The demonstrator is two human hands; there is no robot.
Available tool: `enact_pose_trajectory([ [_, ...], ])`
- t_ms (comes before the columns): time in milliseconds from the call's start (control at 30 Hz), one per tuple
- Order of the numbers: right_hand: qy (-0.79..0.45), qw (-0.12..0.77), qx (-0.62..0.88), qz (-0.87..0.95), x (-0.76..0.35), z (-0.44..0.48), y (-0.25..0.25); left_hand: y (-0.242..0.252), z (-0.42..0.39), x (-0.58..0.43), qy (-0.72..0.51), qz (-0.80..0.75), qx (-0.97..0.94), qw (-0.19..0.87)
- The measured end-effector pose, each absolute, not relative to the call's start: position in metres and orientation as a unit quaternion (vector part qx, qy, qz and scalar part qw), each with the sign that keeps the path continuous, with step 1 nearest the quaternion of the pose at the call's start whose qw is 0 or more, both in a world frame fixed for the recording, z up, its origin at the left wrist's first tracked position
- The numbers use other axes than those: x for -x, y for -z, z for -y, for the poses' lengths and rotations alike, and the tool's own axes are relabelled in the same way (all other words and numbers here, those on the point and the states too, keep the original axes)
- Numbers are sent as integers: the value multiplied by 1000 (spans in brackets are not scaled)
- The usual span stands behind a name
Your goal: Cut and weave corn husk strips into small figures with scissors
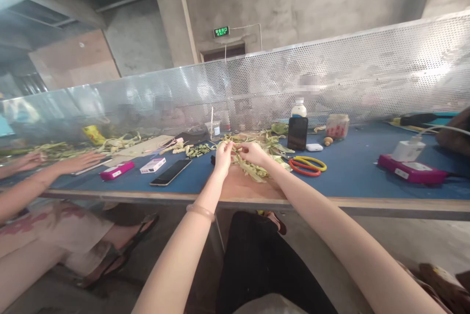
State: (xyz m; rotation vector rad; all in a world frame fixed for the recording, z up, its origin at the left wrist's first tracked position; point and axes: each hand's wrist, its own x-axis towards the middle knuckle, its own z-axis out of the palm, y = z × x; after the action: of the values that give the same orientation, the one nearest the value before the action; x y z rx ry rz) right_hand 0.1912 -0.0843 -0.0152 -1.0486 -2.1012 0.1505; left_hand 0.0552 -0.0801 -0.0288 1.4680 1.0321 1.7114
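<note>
My left hand [223,156] is over the front of a loose heap of pale green and straw-coloured plant strips [253,172], its fingertips pinched together. Close beside it, my right hand [252,152] is also pinched, its fingertips almost meeting those of the left. What lies between the fingers is too small to make out. The heap rests partly on a brown board [238,187] at the table's front edge. To the right of the heap lie scissors [307,164] with red and yellow handles.
A dark phone [171,173] and a small white box [153,165] lie left of my hands. A phone [297,133] leans upright against a bottle [298,108]. At right is a purple power strip [413,169]. A co-worker's hand [82,161] rests further left.
</note>
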Motion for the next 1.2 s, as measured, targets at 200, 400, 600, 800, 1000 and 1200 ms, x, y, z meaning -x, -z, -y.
enact_pose_trajectory([
  [200,-49,385,420,820,-191,85,15,28,80,-55,-646,-399,-573,310],
  [400,3,377,449,810,-191,85,15,30,79,-57,-637,-398,-572,331],
  [600,84,341,489,798,-193,91,13,30,81,-58,-634,-379,-569,362],
  [800,127,312,512,791,-196,94,9,29,82,-59,-631,-320,-561,430],
  [1000,152,310,514,785,-195,96,8,29,84,-59,-612,-293,-556,480],
  [1200,164,316,509,784,-197,96,6,27,86,-60,-610,-271,-543,509],
])
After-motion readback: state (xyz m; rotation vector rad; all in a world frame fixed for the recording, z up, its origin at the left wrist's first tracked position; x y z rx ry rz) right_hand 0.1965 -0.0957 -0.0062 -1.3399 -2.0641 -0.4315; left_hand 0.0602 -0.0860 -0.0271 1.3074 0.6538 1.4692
